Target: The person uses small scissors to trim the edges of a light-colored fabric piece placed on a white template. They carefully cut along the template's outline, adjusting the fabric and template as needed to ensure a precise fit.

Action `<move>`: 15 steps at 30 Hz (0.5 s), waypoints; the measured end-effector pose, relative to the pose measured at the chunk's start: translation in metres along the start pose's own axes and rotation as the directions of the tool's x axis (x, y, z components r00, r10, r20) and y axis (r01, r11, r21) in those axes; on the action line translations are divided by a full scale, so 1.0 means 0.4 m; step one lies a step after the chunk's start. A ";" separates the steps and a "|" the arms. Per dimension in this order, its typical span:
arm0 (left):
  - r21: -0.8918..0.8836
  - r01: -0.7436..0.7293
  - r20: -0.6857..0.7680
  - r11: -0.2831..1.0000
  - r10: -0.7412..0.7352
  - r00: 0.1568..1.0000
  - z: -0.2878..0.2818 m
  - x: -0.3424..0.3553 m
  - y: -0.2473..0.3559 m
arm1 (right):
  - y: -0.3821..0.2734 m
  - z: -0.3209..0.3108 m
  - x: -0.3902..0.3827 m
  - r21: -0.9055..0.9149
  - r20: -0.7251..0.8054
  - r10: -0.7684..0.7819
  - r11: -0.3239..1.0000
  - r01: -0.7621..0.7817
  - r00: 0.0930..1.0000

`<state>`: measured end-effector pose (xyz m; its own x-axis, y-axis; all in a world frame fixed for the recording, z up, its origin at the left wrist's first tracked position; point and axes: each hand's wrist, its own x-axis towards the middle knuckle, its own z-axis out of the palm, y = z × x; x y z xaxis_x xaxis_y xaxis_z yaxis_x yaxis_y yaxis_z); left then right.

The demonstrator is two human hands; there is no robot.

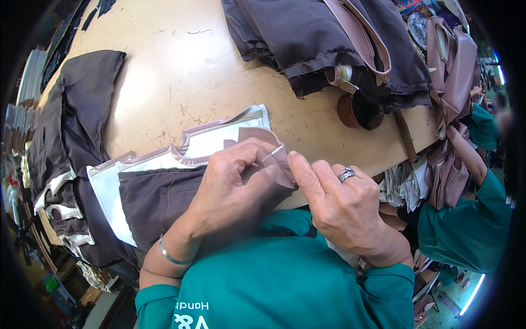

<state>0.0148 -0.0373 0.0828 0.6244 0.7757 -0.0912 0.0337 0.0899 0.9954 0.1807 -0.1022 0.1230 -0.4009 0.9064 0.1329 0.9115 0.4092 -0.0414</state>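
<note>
Close in front of my body, my left hand (233,178) grips a folded pink leather piece (256,134) between thumb and fingers. A short thin white strip (274,152) shows at its fingertips; I cannot tell what it is. My right hand (345,203), with a ring on one finger, is closed, its fingertips pinched at the piece's right edge. The leather belongs to or lies over a bag panel (211,138) with white backing and a pink turned edge. Dark brown lining fabric (156,200) with a stitched pocket lies on that panel, partly under my left forearm.
More dark lining pieces (82,104) lie on the table (159,71) at left. A dark fabric stack (307,38) with pink straps (364,38) sits at the back, beside a round brown container (356,112). At right, a co-worker's arm (466,148) reaches among pink leather pieces (452,71).
</note>
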 end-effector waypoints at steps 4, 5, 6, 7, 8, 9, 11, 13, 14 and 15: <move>0.029 -0.006 -0.013 1.000 0.007 1.000 0.000 -0.003 -0.005 | -0.002 -0.001 -0.001 -0.032 -0.006 -0.028 0.999 0.028 1.000; 0.028 -0.012 -0.013 1.000 0.012 1.000 0.000 -0.003 -0.005 | -0.003 -0.001 -0.001 -0.042 -0.004 -0.035 0.999 0.034 0.999; 0.027 -0.017 -0.013 0.999 0.017 1.000 0.001 -0.002 -0.004 | -0.004 -0.001 -0.001 -0.056 -0.007 -0.039 0.998 0.038 0.999; 0.027 -0.022 -0.013 0.999 0.022 1.000 0.001 -0.002 -0.004 | -0.005 0.001 -0.002 -0.069 -0.012 -0.043 0.997 0.042 0.999; 0.032 -0.033 -0.016 0.999 0.033 0.999 0.003 -0.002 -0.004 | -0.005 0.002 -0.003 -0.083 -0.016 -0.047 0.996 0.046 0.999; 0.037 -0.044 -0.019 0.998 0.044 0.999 0.005 -0.001 -0.005 | -0.006 0.001 -0.003 -0.090 -0.013 -0.047 0.995 0.046 0.999; 0.053 -0.050 -0.019 0.997 0.051 0.998 0.005 -0.002 -0.005 | -0.007 0.001 -0.005 -0.104 -0.007 -0.047 0.993 0.046 0.999; 0.074 -0.042 -0.014 0.996 0.043 0.999 0.005 -0.003 -0.004 | -0.009 0.005 -0.008 -0.127 -0.008 -0.045 0.991 0.043 0.999; 0.074 -0.045 -0.014 0.996 0.046 0.999 0.005 -0.002 -0.003 | -0.010 0.007 -0.009 -0.138 -0.008 -0.043 0.989 0.042 0.999; 0.075 -0.048 -0.013 0.996 0.049 0.999 0.006 -0.002 -0.002 | -0.010 0.009 -0.010 -0.146 -0.015 -0.045 0.988 0.043 0.999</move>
<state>0.0160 -0.0393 0.0820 0.6152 0.7872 -0.0424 0.0616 0.0057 0.9981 0.1782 -0.1069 0.1190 -0.4405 0.8853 0.1490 0.8972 0.4280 0.1091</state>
